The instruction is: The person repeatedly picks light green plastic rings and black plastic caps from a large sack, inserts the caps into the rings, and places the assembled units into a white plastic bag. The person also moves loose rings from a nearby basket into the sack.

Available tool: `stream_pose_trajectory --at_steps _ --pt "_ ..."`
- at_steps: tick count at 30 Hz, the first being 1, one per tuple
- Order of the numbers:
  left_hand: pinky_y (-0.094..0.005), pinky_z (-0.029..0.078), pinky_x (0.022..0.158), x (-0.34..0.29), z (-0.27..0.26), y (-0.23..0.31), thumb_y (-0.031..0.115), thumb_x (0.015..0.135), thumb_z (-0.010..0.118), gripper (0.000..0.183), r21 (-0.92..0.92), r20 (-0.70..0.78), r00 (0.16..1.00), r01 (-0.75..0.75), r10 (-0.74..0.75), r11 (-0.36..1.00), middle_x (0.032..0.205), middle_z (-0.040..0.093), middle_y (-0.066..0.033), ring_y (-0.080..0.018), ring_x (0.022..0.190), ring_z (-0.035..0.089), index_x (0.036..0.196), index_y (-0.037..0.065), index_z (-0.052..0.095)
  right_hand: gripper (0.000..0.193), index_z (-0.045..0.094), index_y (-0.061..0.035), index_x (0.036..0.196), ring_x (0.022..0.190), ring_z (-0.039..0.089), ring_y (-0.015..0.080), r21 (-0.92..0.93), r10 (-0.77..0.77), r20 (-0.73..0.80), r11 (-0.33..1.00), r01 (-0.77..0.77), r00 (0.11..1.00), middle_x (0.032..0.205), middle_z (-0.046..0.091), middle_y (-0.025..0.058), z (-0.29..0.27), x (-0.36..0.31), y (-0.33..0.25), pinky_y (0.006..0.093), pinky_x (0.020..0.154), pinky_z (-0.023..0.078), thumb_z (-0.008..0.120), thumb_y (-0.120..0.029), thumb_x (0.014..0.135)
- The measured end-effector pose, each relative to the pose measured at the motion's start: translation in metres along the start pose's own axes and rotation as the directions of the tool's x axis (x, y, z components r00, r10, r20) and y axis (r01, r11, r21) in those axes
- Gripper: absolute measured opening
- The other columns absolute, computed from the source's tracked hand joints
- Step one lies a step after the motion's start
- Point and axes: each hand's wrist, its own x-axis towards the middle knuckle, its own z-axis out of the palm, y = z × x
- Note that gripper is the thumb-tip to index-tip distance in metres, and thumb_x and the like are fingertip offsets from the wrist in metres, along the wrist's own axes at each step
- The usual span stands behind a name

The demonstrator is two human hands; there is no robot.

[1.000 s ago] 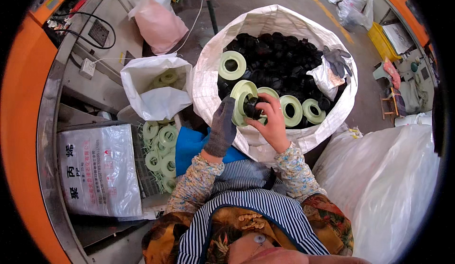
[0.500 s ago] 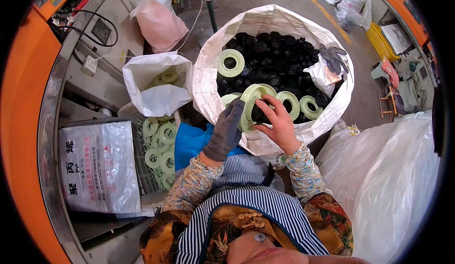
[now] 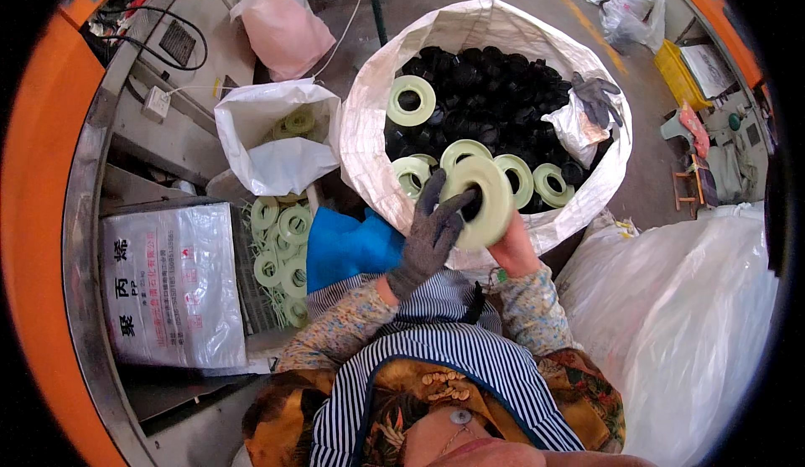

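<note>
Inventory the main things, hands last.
big sack: one, white, centre
parts: many, black, in big sack
loose rings: at least five, pale green, in big sack
held ring: one, pale green, centre
spare glove: one, grey, big sack's right
small sack: one, white, left
ring pile: several, pale green, left
flat bag: one, white, lower left
bag: one, pink, upper left
plastic sack: one, whitish, lower right
crate: one, yellow, upper right
cloth: one, blue, centre
left hand: one, grey glove, at held ring
right hand: one, bare, behind held ring

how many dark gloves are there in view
2: one dark glove worn on the left hand, its fingers at the pale green ring; the other at the right side of the big white sack. More may be hidden.
</note>
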Motion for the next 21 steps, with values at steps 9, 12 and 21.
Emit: stream_pose_trajectory --at_steps 9,12,21 --pt "-0.0502 0.021 0.117 0.017 0.017 0.006 0.037 0.084 0.070 0.084 -0.111 0.310 0.950 0.011 0.024 0.994 0.156 0.018 -0.0239 -0.0418 0.145 0.019 0.149 0.004 0.030 0.043 0.042 -0.0100 0.141 0.118 0.058 0.0185 -0.127 0.149 0.038 0.982 -0.143 0.988 0.134 0.054 0.0059 -0.062 -0.018 -0.002 0.0374 0.093 0.055 0.044 -0.031 0.104" --pt "-0.0508 0.024 0.116 0.021 0.021 -0.025 0.038 0.082 0.071 0.084 0.166 0.277 0.959 -0.102 0.053 0.981 0.154 0.019 -0.0255 -0.0455 0.141 0.024 0.147 0.003 0.032 0.042 0.042 -0.0090 0.141 0.119 0.057 0.0201 0.069 0.034 0.032 0.997 -0.036 0.999 0.135 0.054 0.0073 -0.076 -0.020 -0.021 0.0392 0.097 0.053 0.043 -0.028 0.104" --pt "-0.0469 0.039 0.106 0.054 -0.036 -0.141 0.021 0.085 0.065 0.059 0.498 0.062 0.982 0.126 -0.181 0.858 0.132 0.051 -0.0218 -0.0396 0.125 0.045 0.138 0.005 0.045 0.044 0.048 -0.0093 0.137 0.123 0.053 0.0279 0.538 -0.271 -0.096 0.796 0.279 0.958 0.139 0.053 0.0112 -0.107 -0.026 -0.118 0.0505 0.104 0.045 0.058 -0.023 0.096"
